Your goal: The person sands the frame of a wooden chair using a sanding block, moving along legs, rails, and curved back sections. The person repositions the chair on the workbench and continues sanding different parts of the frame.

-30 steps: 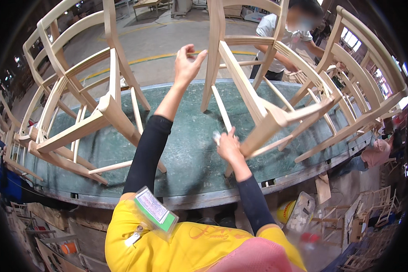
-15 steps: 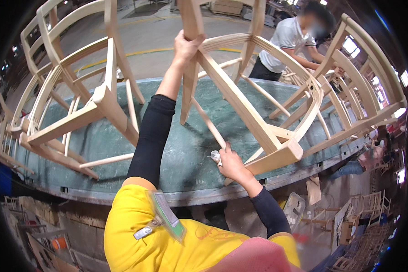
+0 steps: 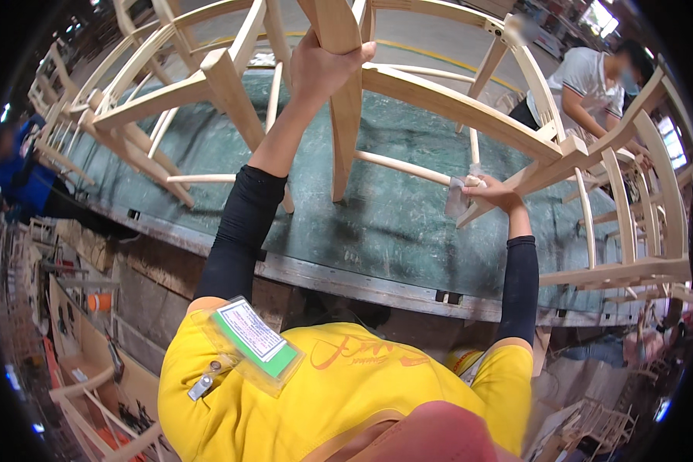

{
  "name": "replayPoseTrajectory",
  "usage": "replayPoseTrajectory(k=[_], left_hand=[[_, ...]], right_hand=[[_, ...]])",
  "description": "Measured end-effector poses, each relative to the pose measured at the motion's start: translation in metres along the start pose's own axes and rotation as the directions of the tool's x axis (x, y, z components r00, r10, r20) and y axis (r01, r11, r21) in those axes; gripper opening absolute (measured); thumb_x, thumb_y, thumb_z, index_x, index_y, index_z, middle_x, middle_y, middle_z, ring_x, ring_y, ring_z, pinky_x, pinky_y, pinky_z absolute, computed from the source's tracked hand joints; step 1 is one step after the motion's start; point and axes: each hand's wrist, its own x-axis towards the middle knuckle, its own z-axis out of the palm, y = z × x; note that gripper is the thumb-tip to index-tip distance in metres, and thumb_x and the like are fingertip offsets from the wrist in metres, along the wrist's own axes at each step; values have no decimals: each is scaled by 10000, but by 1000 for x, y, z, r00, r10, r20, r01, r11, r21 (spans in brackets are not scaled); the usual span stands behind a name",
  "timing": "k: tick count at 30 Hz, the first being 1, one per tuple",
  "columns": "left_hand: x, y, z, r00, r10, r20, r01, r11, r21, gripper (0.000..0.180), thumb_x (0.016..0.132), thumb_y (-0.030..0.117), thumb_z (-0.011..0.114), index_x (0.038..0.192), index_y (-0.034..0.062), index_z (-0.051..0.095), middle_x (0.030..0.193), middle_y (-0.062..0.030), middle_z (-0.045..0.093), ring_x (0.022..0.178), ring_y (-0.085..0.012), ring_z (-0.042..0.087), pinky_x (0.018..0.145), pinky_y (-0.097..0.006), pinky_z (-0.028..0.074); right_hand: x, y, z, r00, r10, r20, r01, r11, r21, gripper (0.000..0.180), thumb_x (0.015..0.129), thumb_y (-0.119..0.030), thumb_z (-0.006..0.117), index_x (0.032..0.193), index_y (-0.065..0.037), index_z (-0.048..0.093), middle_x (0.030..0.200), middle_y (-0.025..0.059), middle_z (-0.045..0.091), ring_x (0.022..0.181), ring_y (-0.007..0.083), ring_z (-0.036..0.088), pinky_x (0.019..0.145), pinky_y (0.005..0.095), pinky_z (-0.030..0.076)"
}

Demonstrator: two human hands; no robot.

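An unpainted wooden chair point(image 3: 462, 109) is in front of me on the green tabletop point(image 3: 389, 223). My left hand point(image 3: 323, 73) is wrapped round its thick rear leg point(image 3: 346, 138), just above the side seat rail. Farther right, my right hand point(image 3: 499, 194) is closed on a crumpled pale sheet point(image 3: 457, 199), whose material I cannot make out. That hand is by the right end of a round stretcher point(image 3: 404, 167), where it meets the chair's front leg point(image 3: 527, 179). The sheet and fingers partly hide this joint.
More bare wooden chairs stand left point(image 3: 150, 104) and right point(image 3: 631, 208) along the table. A co-worker in a white shirt point(image 3: 581, 81) bends over chairs at the far right. Someone in blue point(image 3: 27, 173) is at the left edge. The table's metal edge point(image 3: 346, 279) runs before me.
The chair has turned, its front leg swinging right and away from me. My right hand has moved right and farther off, from along the stretcher to its end. My left hand keeps its grip.
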Motion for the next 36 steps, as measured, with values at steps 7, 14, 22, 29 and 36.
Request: replayPoseTrajectory(k=[7, 14, 22, 29, 36], left_hand=[[1, 15, 9, 995, -2, -104, 11, 996, 83, 494, 686, 458, 859, 868, 28, 698, 841, -83, 729, 811, -192, 707, 754, -326, 545], [-45, -12, 22, 984, 133, -123, -159, 959, -235, 716, 836, 406, 783, 1324, -40, 510, 1179, -191, 637, 1059, -265, 641, 896, -365, 503], [-340, -17, 96, 686, -342, 642, 569, 802, -182, 557, 920, 226, 733, 1377, 3, 506, 1232, -110, 633, 1124, -207, 623, 940, -340, 507], [-346, -57, 77, 520, -359, 775, 640, 765, -75, 221, 910, 120, 727, 1092, 14, 660, 867, 8, 669, 802, -59, 609, 732, -224, 499], [-369, -86, 85, 327, -454, 829, 674, 727, 132, 280, 882, 280, 770, 1050, 69, 696, 798, 48, 629, 712, -60, 562, 662, -237, 468]], right_hand=[[-11, 20, 36, 966, -85, -245, 157, 944, 290, 505, 908, -259, 710, 1375, -103, 597, 1174, 16, 643, 1077, 122, 562, 979, 257, 418], [-44, 46, 122, 746, -181, -641, 458, 838, 297, 217, 917, -176, 713, 1095, -61, 667, 1002, 21, 673, 857, 118, 626, 791, 285, 515], [-86, 31, 232, 885, 126, -447, 297, 587, 753, 186, 925, -215, 708, 983, -42, 668, 844, 7, 659, 691, 92, 624, 589, 252, 516], [-92, 38, 258, 944, 207, -258, 114, 529, 841, 247, 914, -221, 715, 1022, -13, 639, 903, 27, 656, 779, 110, 631, 630, 267, 533], [-79, 44, 283, 957, 218, -193, 87, 417, 905, 255, 924, -209, 716, 1066, -14, 636, 922, 48, 664, 775, 114, 636, 648, 270, 542]])
